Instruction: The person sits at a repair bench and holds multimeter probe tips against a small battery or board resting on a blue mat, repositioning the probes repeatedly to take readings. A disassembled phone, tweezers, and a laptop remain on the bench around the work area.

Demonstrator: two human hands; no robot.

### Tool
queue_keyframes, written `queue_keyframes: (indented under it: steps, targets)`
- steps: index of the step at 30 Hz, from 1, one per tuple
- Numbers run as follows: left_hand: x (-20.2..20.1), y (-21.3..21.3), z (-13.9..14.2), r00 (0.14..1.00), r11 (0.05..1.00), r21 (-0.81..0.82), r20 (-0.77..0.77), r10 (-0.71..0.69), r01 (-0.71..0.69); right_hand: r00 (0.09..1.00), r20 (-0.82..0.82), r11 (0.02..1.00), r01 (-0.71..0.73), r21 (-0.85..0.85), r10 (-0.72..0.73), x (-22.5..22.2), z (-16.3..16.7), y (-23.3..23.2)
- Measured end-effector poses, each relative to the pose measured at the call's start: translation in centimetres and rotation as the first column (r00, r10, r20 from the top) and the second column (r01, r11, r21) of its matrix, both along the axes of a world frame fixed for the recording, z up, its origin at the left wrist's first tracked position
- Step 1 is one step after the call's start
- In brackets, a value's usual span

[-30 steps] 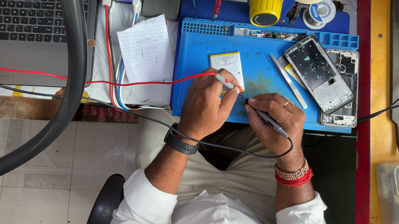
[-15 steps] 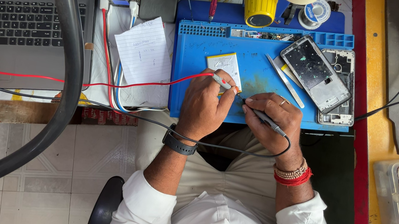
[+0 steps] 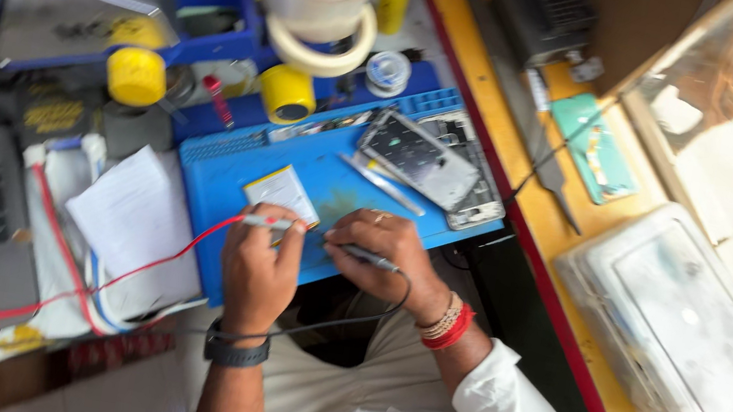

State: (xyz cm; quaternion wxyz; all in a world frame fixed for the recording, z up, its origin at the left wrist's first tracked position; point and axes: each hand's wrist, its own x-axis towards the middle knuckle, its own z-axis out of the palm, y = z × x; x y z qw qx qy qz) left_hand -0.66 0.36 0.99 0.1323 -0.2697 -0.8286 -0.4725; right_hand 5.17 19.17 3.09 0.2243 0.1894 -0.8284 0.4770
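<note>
Left hand [image 3: 259, 263] closed around a red-leaded test probe [image 3: 271, 222], fingers curled tight about its grey shaft, tip aimed at the lower corner of a small flat battery pack [image 3: 282, 193]. Red wire [image 3: 135, 272] trailing off down-left across a sheet of white paper [image 3: 135, 213]. Right hand [image 3: 378, 257] pinched shut on a black-leaded probe [image 3: 368, 257] — thumb and forefinger gripping near the front, black cable [image 3: 339, 319] looping back beneath the wrist. Both probe tips close together, just below the battery pack; actual contact too blurred to tell.

Battery pack: a thin rectangle, pale silver-white face with a yellowish edge along the top and left side, lying flat and slightly turned on the blue work mat [image 3: 340, 187], near its front-left part. Faint greenish smudge on the mat just to the right.

Further back on the mat, an opened smartphone [image 3: 418, 157] with its screen panel resting askew over the frame, and metal tweezers [image 3: 380, 184] between phone and hands. Behind, rolls of masking tape [image 3: 320, 3] stacked high (blurred, close to the camera), yellow tape spools [image 3: 287, 90] beside them. Black wristwatch [image 3: 236, 350] on the left wrist, red and beaded bangles [image 3: 448, 322] on the right. Clear plastic lidded box [image 3: 681, 324] off to the right on the yellow bench [image 3: 574, 259].
</note>
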Motion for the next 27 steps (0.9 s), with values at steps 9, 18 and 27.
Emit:
queue_keyframes:
  steps: [9,18,27]
  targets:
    - [0.2,0.2,-0.6,0.999,1.0,0.001,0.04,0.003,-0.003,0.999,0.028,1.0,0.023,-0.016,-0.023,0.9,-0.2,0.4]
    - [0.3,0.2,-0.9,0.997,1.0,-0.007,0.073,0.025,-0.024,0.999,0.031,0.999,0.035,0.028,-0.036,1.0,-0.6,0.6]
    - [0.6,0.5,-0.9,0.997,1.0,0.011,0.078,-0.006,0.005,0.998,0.055,0.999,0.032,0.003,-0.032,1.7,-0.5,0.9]
